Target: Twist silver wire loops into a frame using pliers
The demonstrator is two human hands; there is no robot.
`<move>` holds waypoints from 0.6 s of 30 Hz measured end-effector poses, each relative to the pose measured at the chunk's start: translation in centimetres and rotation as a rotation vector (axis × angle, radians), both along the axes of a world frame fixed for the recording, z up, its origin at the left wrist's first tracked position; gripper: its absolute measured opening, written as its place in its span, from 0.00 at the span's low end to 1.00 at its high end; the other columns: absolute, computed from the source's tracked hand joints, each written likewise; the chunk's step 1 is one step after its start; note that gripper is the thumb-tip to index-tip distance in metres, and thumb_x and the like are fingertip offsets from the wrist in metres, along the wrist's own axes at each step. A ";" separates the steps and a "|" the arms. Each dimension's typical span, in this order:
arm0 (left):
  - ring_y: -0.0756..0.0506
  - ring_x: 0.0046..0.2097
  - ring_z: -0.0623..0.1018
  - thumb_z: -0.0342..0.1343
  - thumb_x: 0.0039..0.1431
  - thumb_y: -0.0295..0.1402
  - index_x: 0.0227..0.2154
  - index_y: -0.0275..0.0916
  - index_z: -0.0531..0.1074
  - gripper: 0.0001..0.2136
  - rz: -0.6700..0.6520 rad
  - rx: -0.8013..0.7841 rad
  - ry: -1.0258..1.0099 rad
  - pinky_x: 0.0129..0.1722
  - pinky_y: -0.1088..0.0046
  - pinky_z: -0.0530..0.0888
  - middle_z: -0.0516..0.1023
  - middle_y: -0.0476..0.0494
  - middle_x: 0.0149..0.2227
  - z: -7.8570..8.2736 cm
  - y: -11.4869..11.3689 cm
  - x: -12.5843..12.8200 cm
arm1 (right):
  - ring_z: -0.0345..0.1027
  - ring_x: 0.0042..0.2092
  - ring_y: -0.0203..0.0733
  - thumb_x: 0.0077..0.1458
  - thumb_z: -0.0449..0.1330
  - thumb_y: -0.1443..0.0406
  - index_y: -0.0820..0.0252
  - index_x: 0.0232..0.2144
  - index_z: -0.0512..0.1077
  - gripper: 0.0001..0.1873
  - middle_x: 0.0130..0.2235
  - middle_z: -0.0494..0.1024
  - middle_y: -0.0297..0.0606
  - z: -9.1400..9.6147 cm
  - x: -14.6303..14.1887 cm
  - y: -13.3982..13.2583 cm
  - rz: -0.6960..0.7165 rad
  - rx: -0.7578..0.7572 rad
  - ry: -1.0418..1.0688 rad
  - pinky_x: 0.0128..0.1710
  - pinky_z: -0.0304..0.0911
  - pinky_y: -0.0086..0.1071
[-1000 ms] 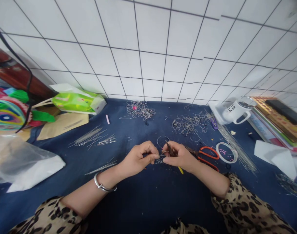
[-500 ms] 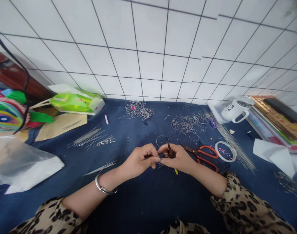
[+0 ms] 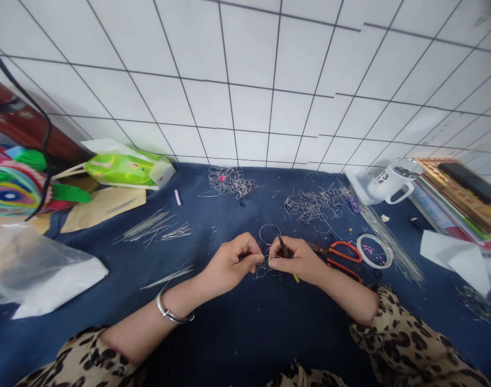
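Observation:
My left hand (image 3: 231, 262), with a silver bangle at the wrist, pinches thin wire between thumb and fingertips. Close beside it, my right hand (image 3: 301, 262) is closed around small pliers (image 3: 284, 247), whose dark jaws stick up past the fingers and whose yellow handle end shows below the palm. The right thumb and forefinger are also pressed together at the wire. A thin wire loop (image 3: 269, 226) with a few pink specks shows just beyond the fingertips. More bent wire lies under the hands, partly hidden. Red-handled scissors (image 3: 345, 250) lie just right of my right hand.
Tangled wire pieces (image 3: 313, 205) and wire flowers (image 3: 231, 181) lie near the tiled wall. Straight wires (image 3: 146, 228) are at left, with a longer bundle (image 3: 390, 244) at right. A round bead dish (image 3: 386, 252), white mug (image 3: 390, 183) and green packet (image 3: 124, 167) stand around.
My hands have drawn slightly apart, opening a small gap between the fingertips. The right hand and pliers have shifted a little to the right; the left hand still pinches.

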State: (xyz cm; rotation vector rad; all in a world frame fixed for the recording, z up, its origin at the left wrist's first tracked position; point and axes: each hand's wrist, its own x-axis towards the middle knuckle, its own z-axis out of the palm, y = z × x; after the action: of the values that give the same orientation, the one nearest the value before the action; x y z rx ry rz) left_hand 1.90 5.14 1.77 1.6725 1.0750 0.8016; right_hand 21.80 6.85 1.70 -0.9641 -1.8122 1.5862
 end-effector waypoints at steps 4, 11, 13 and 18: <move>0.53 0.23 0.69 0.52 0.58 0.33 0.29 0.36 0.64 0.06 0.039 -0.072 -0.074 0.23 0.79 0.65 0.69 0.51 0.22 -0.1 0.0 -0.1 | 0.53 0.27 0.31 0.50 0.59 0.57 0.60 0.28 0.66 0.12 0.26 0.62 0.29 -0.2 0.3 0.3 0.004 0.015 0.021 0.28 0.52 0.26; 0.52 0.26 0.72 0.53 0.58 0.33 0.35 0.36 0.64 0.06 0.029 -0.129 -0.194 0.24 0.78 0.67 0.71 0.51 0.24 -0.2 0.1 0.0 | 0.53 0.28 0.31 0.53 0.56 0.56 0.60 0.25 0.65 0.13 0.25 0.60 0.29 -0.1 0.2 0.1 -0.137 0.104 -0.008 0.30 0.51 0.27; 0.51 0.27 0.73 0.52 0.58 0.32 0.37 0.36 0.66 0.06 0.021 -0.088 -0.205 0.26 0.77 0.68 0.72 0.50 0.25 -0.2 0.2 -0.1 | 0.53 0.27 0.31 0.53 0.56 0.56 0.60 0.25 0.65 0.13 0.24 0.60 0.29 -0.1 0.2 0.1 -0.151 0.102 -0.007 0.30 0.51 0.27; 0.50 0.29 0.73 0.49 0.61 0.33 0.32 0.34 0.70 0.08 0.015 -0.014 -0.169 0.32 0.74 0.70 0.73 0.47 0.25 0.0 0.2 -0.2 | 0.53 0.28 0.32 0.53 0.56 0.56 0.60 0.25 0.66 0.13 0.25 0.60 0.29 -0.3 0.2 0.1 -0.157 0.117 -0.021 0.30 0.51 0.27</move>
State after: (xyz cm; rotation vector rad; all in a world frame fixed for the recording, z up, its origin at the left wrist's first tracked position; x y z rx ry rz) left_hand 1.66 5.29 1.77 1.5566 0.9741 0.9256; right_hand 22.03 7.00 1.37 -1.0446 -1.7760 1.3649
